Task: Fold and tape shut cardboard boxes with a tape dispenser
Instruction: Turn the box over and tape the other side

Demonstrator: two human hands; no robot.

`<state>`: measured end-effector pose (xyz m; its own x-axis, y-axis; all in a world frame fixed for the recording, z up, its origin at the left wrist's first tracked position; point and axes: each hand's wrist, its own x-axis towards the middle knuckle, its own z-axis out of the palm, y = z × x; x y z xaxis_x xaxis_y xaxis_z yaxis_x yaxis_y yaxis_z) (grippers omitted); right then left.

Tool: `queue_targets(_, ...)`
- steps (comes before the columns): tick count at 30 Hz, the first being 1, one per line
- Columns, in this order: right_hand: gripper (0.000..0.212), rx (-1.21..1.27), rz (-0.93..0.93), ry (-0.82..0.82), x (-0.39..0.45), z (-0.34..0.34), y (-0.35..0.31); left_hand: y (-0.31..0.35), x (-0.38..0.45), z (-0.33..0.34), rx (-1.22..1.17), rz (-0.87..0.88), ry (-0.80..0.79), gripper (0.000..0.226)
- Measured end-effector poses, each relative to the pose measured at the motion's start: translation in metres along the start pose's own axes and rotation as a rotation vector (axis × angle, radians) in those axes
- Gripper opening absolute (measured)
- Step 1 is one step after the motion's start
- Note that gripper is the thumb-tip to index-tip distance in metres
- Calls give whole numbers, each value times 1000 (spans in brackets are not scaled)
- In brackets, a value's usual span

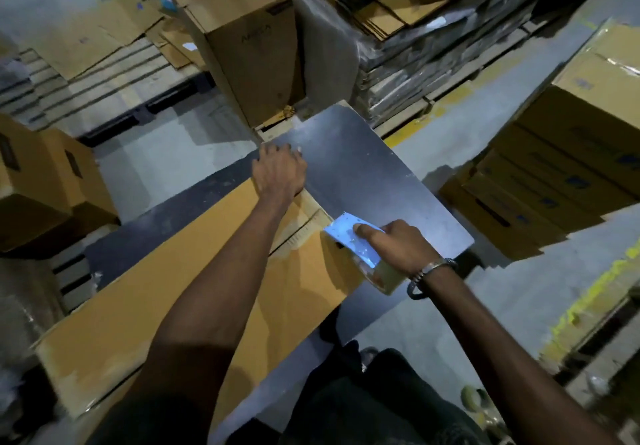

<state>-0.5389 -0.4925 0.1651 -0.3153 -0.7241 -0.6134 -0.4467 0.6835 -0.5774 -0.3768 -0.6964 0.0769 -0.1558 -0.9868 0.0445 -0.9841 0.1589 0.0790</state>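
A long brown cardboard box [145, 309] lies on the dark table [363, 167], running from near left to the middle. My left hand [278, 171] reaches over the box's far end, fingers curled over its far corner at the table edge. My right hand [398, 242] grips a tape dispenser [353, 242] with a pale blue plate, pressed against the box's right end where a taped seam runs. A tape roll [382, 280] shows under that hand.
A tall brown carton [249, 42] stands beyond the table. Stacks of flat cartons [554, 174] sit at the right, another box [45, 181] at the left. Flattened cardboard [100, 36] lies on a pallet at far left. My dark-clothed legs [374, 396] are below.
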Motion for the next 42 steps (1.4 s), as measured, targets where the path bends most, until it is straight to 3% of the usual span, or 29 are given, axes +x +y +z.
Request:
queue_targets(4,50,-29,-47,48,-3,7,0,9,-13,-2,26,32,20,61)
queue_targets(8,51,-23,-70,62,-7,7,0,35,-27,8,-54,378,-13,62)
queue_targets(12,51,-53,-68,78,-25,6,20,33,-25,16,-89,317,-56,70)
queue_targets(19,54,3,-2,126,-46,8,65,57,-55,2,-48,404,-128,89)
queue_targets(22,55,21,-7,127,-40,11,67,77,-87,3,-109,523,-194,82)
queue_targets(26,59,-2,-35,117,-52,10,82,74,-92,10,-97,509,-157,72)
queue_targets(31,57,21,-4,105,-58,2,101,79,-94,8,-73,467,-143,76)
queue_targets(35,52,50,24,91,-52,-5,101,91,-123,9,-79,563,-179,84)
queue_targets(42,58,36,-12,100,-73,-1,123,91,-124,7,-72,513,-183,78)
